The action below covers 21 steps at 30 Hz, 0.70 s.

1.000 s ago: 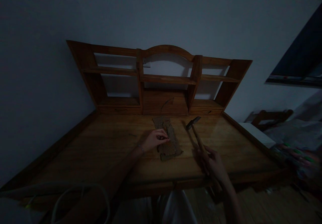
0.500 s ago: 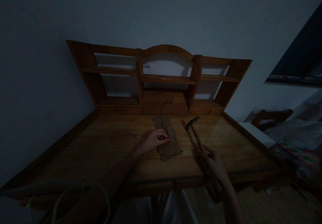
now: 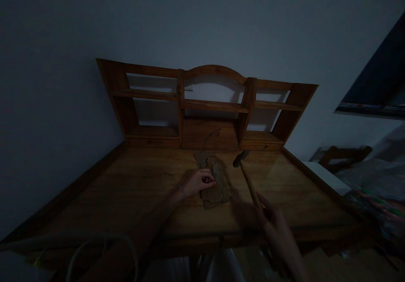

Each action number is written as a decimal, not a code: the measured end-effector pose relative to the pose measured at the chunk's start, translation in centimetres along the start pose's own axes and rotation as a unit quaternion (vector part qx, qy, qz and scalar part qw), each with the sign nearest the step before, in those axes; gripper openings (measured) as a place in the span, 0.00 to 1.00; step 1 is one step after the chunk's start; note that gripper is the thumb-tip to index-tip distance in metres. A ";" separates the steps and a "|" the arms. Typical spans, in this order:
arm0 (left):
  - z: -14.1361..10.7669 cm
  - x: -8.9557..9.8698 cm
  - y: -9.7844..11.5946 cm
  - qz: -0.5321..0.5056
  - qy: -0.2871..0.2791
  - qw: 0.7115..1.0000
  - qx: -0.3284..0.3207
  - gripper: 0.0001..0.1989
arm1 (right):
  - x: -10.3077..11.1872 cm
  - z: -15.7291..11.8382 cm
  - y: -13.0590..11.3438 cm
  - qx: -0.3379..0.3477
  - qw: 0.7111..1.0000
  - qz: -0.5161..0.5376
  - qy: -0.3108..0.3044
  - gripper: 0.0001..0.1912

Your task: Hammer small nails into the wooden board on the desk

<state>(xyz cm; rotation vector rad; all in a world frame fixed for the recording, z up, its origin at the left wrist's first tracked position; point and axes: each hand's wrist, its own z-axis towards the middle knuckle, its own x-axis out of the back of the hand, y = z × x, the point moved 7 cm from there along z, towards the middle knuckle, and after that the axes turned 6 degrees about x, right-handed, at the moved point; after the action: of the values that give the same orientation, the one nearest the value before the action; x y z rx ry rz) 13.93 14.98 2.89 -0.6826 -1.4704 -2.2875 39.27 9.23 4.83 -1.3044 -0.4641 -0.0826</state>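
Observation:
My right hand [image 3: 274,218] is wrapped round the wooden handle of a hammer [image 3: 248,178], whose dark head is up and forward over the desk, right of a worn brown piece that looks like cardboard or bark [image 3: 217,193]. My left hand [image 3: 201,180] rests at that piece, thumb and forefinger pinched together over its middle. What the pinch holds is too small and dark to make out. The brown piece lies flat on the wooden desk, its edges ragged and its surface cracked.
A wooden shelf unit [image 3: 215,109] stands along the back of the desk [image 3: 136,189]. A pale cable [image 3: 126,237] loops at the lower left. To the right are a white surface [image 3: 325,176], a wooden chair back [image 3: 344,155] and a pile of plastic-wrapped things [image 3: 376,164].
The whole view has shifted slightly, with the desk sitting lower in it. My right hand has moved and the hammer has turned a little. My left hand stays pinched at the brown piece.

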 end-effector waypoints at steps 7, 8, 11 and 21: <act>0.0 0.0 -0.2 -0.002 0.005 1.000 0.019 0.10 | -1.7 -3.4 -5.6 0.018 0.997 -0.071 -0.002 0.28; 0.0 0.0 -0.4 0.000 0.007 1.000 0.023 0.10 | -2.0 -3.7 -5.9 0.024 0.997 -0.070 -0.001 0.27; 0.0 0.0 -0.8 0.007 0.015 0.999 0.035 0.11 | -2.7 -4.5 -6.2 0.034 0.997 -0.069 -0.003 0.26; 0.1 0.0 -0.6 0.019 0.012 0.999 0.042 0.08 | -2.9 -5.4 -4.0 0.001 0.994 -0.109 -0.022 0.27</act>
<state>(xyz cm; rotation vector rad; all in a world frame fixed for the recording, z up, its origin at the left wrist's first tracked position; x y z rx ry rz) 13.64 15.29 2.44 -0.6506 -1.5202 -2.1834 36.95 2.45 6.39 -1.2518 -0.6427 -0.2353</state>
